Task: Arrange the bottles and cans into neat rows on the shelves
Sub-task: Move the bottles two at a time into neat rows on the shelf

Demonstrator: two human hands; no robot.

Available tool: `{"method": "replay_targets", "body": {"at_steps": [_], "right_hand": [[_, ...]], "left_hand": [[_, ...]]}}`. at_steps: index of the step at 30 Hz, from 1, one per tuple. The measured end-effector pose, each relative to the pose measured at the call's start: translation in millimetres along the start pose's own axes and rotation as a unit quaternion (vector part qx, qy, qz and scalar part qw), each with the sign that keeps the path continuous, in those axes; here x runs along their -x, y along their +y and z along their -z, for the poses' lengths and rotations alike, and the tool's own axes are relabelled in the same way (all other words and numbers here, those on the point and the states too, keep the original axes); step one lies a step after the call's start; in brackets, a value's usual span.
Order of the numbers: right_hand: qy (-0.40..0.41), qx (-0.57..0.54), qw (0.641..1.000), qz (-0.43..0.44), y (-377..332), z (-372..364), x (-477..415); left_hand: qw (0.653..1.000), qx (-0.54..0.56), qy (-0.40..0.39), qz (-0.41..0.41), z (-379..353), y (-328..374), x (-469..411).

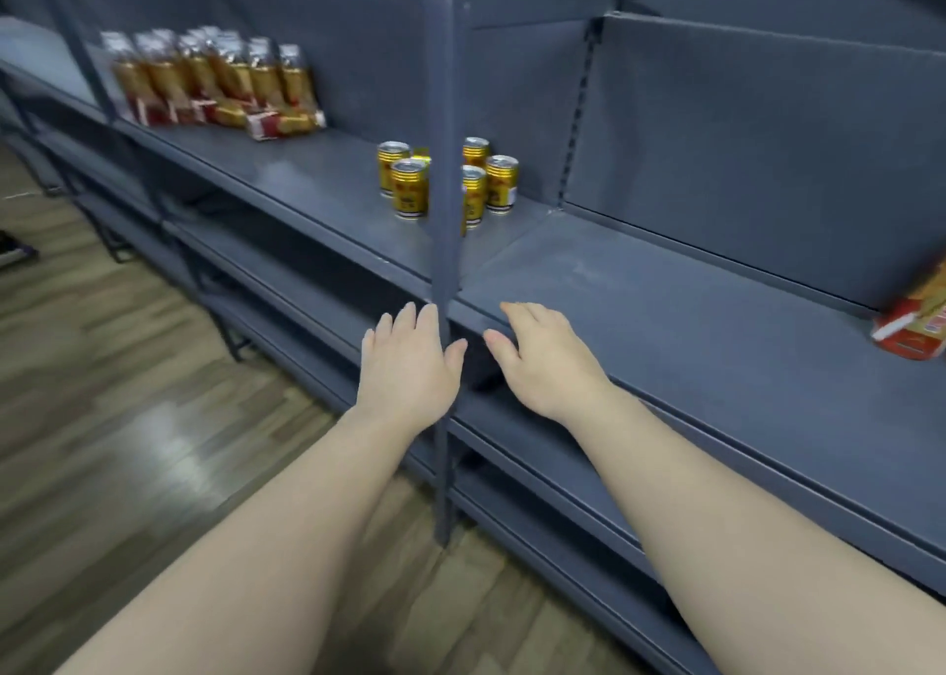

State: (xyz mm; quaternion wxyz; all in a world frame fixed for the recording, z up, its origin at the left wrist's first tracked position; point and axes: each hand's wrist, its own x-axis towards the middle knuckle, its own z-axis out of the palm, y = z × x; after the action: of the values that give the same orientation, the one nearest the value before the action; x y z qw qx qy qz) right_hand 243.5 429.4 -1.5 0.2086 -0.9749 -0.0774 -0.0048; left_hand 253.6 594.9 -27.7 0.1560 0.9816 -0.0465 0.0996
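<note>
Both bare hands reach toward the dark grey metal upright post of the grey steel shelf, empty, fingers loosely spread. The left hand lies just left of the post, the right hand just right of it, over the shelf's front edge. Behind the post, on the same shelf, stand the small gold cans, split to either side of it. Far left of the post sit blurred gold-and-red bottles, some lying down. A red-and-gold pack lies far to the right.
</note>
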Motion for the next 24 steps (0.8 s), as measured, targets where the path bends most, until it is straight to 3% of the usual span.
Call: {"method": "replay_targets", "body": {"at_steps": [11,24], "right_hand": [[-0.036,0.004,0.996,0.084,-166,-81,-102],[-0.113,0.027,0.98,0.162,-278,-147,-203]], "left_hand": [[0.993,-0.005,0.051,0.105,52,-202,-23],[0.976,-0.037,0.043,0.209,81,-332,-53]]}}
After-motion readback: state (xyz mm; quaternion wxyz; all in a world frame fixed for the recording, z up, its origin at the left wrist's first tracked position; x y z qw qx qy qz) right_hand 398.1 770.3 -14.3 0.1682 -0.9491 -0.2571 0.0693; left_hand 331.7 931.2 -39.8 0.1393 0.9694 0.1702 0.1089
